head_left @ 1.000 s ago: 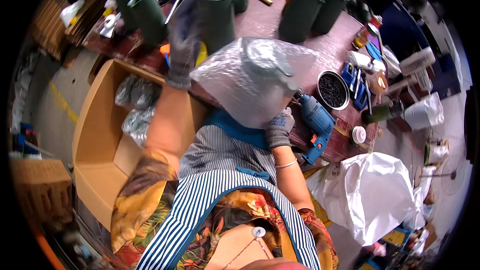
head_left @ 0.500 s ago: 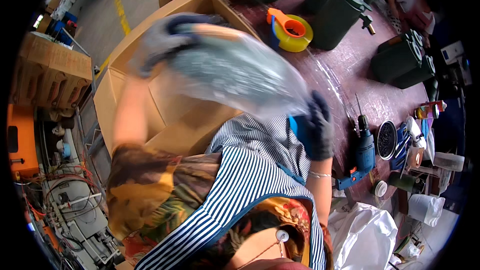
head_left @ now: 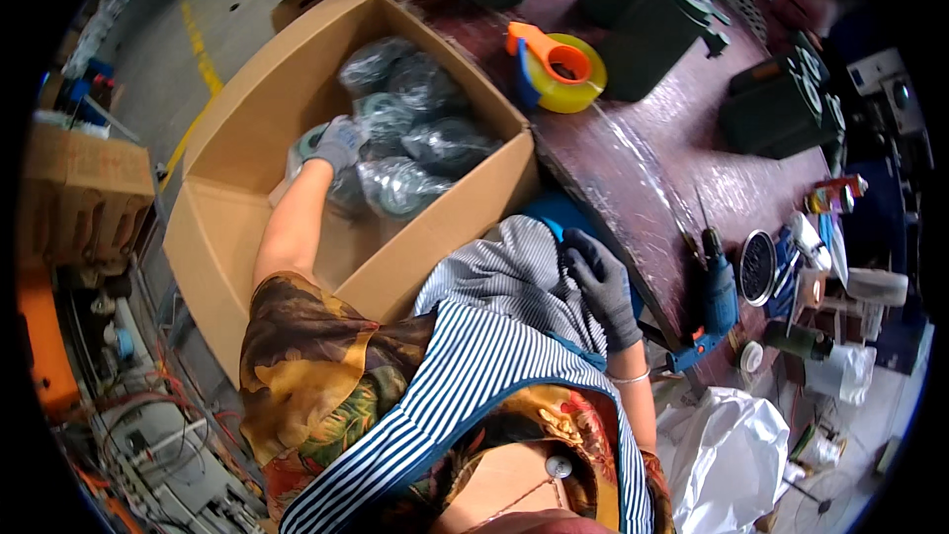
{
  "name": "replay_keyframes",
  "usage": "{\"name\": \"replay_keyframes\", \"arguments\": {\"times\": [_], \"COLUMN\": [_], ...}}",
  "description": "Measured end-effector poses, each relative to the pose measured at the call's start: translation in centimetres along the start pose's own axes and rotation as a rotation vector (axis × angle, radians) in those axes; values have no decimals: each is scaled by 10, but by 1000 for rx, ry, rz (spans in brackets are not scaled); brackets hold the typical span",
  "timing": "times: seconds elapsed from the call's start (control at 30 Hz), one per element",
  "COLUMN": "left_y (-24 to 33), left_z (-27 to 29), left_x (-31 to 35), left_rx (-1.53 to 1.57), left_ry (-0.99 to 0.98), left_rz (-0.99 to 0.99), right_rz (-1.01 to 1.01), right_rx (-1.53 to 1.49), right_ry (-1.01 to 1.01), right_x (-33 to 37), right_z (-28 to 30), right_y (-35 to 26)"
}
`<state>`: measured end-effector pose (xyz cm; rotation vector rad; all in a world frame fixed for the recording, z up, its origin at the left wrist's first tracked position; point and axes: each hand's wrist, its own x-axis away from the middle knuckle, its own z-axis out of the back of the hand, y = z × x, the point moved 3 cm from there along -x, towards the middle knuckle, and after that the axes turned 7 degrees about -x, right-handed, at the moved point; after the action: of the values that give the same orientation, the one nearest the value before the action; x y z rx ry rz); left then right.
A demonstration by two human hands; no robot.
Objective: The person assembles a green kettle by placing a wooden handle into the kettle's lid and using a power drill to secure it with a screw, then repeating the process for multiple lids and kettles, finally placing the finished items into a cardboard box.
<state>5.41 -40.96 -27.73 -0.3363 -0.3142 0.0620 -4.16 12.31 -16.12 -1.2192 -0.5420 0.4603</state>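
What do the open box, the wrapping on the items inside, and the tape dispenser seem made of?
Open box: matte brown cardboard, by its stiff folded panels.
Wrapping: probably clear, glossy plastic film; it glints and creases, showing green through.
Tape dispenser: likely moulded plastic, given its smooth orange surface.

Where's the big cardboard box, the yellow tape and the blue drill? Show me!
Cardboard box [head_left: 445, 221]: head view, its near wall.
Yellow tape [head_left: 576, 95]: head view, the roll's lower side.
Blue drill [head_left: 723, 299]: head view, middle of its body.

Left hand [head_left: 337, 142] outstretched, right hand [head_left: 604, 289] loosely curled
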Motion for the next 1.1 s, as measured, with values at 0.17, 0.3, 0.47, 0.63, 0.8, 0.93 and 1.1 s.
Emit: {"name": "replay_keyframes", "arguments": {"times": [0.17, 0.3, 0.47, 0.63, 0.8, 0.93, 1.1], "left_y": [-18, -44, -100, -80, -82, -85, -15], "left_z": [-31, 36, 32, 34, -33, 1, 208], "left_x": [37, 61, 40, -34, -77, -86, -69], "left_rx": [149, 222, 15, 0, 20, 213, -161], "left_ry": [-87, -230, -248, -72, 256, 37, -212], "left_rz": [151, 295, 611, 507, 189, 129, 528], "right_rz": [-91, -132, -113, -149, -117, -30, 160], "right_rx": [61, 45, 82, 1, 86, 224, 496], "right_ry": [83, 131, 89, 91, 32, 34, 359], "right_x": [22, 34, 27, 23, 10, 7, 51], "right_z": [16, 26, 25, 9, -1, 6, 60], "right_y": [10, 22, 29, 33, 15, 5, -25]}}
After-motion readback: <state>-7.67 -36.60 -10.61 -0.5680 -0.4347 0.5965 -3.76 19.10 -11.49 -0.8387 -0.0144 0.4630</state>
